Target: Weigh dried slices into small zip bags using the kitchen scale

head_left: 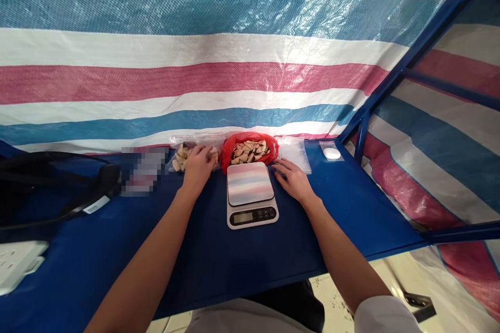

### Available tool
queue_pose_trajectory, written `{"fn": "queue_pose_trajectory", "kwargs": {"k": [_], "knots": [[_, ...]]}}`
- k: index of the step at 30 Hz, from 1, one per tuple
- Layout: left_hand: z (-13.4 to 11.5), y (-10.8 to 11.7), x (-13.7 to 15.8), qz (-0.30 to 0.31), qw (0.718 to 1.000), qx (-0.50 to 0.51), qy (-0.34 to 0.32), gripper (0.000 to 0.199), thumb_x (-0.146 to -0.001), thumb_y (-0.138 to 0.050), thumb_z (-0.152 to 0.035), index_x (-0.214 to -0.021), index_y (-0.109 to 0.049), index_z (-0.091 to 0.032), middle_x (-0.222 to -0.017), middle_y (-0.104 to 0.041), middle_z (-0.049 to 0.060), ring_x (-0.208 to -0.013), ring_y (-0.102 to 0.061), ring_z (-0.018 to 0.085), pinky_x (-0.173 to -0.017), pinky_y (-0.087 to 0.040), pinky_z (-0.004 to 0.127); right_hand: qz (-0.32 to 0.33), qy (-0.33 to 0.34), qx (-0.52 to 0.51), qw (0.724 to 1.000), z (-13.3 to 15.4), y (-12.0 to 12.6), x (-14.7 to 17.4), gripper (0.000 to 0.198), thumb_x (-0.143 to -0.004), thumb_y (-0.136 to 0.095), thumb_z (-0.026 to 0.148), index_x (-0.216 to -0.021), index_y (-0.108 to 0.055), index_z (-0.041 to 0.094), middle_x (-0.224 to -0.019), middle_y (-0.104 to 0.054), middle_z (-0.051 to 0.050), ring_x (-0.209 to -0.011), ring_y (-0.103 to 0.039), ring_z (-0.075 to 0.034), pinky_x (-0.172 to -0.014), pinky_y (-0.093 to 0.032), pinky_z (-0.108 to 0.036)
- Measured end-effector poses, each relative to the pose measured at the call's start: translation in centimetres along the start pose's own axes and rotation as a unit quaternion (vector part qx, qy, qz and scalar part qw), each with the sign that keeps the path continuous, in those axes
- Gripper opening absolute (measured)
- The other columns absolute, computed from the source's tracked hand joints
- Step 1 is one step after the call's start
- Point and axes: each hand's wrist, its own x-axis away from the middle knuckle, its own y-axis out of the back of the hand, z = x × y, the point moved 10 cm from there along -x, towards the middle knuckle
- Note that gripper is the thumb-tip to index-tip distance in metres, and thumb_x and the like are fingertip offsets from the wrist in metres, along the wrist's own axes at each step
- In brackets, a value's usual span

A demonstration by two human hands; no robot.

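A white kitchen scale [250, 187] with a mirror-like top plate sits in front of me on the blue table, its small display showing no readable figure. Behind it lies an open red plastic bag [250, 150] of dried, pale slices with dark edges. My left hand [200, 164] rests over a clear plastic bag [180, 158] of light tan chunks, its fingers loosely bent and apart. To the right of the scale, my right hand [292, 178] lies with fingers spread and nothing in them. Its fingertips are close to the red bag and the flat clear zip bags [297, 153].
A small bag with a round white item [331, 153] lies at the back right. Black straps [105, 179] and a white power strip [19, 265] are on the left. A striped tarpaulin [195, 83] hangs behind the table, and a blue metal frame [365, 119] stands on the right.
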Motion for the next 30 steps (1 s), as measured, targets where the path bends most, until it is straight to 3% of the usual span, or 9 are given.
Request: {"fn": "queue_pose_trajectory", "kwargs": {"k": [7, 14, 17, 23, 30], "knots": [[-1.5, 2.9, 0.8, -0.046, 0.998, 0.038, -0.035, 0.033, -0.094, -0.046, -0.029, -0.112, -0.073, -0.021, -0.111, -0.069, 0.011, -0.105, -0.063, 0.027, -0.096, -0.054, 0.041, -0.06, 0.009, -0.073, 0.996, 2.0, 2.9, -0.4, 0.035, -0.1, -0.045, 0.028, -0.126, -0.07, 0.026, -0.135, -0.067, -0.005, -0.133, -0.057, -0.023, -0.114, -0.049, -0.041], [-6.0, 5.4, 2.4, -0.034, 0.989, 0.09, -0.114, 0.029, -0.099, -0.047, -0.029, -0.112, -0.072, -0.021, -0.114, -0.069, 0.01, -0.107, -0.064, 0.023, -0.098, -0.054, 0.039, -0.074, -0.015, -0.183, 0.98, 7.1, 4.0, -3.2, 0.036, -0.1, -0.048, 0.035, -0.128, -0.069, 0.028, -0.133, -0.068, -0.004, -0.126, -0.062, -0.024, -0.111, -0.051, -0.038], [-7.0, 5.3, 2.9, -0.02, 0.986, 0.103, -0.131, 0.028, -0.1, -0.046, -0.028, -0.111, -0.071, -0.022, -0.114, -0.069, 0.009, -0.108, -0.063, 0.022, -0.098, -0.053, 0.038, -0.098, -0.023, -0.223, 0.97, 8.7, 3.6, -4.9, 0.04, -0.102, -0.046, 0.04, -0.135, -0.064, 0.028, -0.137, -0.065, -0.005, -0.128, -0.061, -0.024, -0.107, -0.053, -0.038], [-6.8, 4.8, 3.4, -0.029, 0.979, 0.126, -0.156, 0.025, -0.1, -0.048, -0.025, -0.11, -0.071, -0.023, -0.113, -0.07, 0.009, -0.107, -0.063, 0.022, -0.097, -0.055, 0.04, -0.05, -0.037, -0.263, 0.963, 9.5, 0.0, -8.0, 0.045, -0.098, -0.054, 0.043, -0.14, -0.06, 0.025, -0.136, -0.066, -0.007, -0.113, -0.069, -0.023, -0.097, -0.058, -0.035], [-5.6, 4.4, 3.6, -0.042, 0.973, 0.141, -0.175, 0.025, -0.098, -0.05, -0.02, -0.112, -0.071, -0.022, -0.113, -0.07, 0.01, -0.107, -0.063, 0.023, -0.096, -0.055, 0.041, -0.021, -0.024, -0.261, 0.965, 9.9, -1.8, -10.0, 0.026, -0.093, -0.064, 0.031, -0.114, -0.077, 0.025, -0.11, -0.078, -0.004, -0.103, -0.072, -0.023, -0.095, -0.056, -0.033]]}}
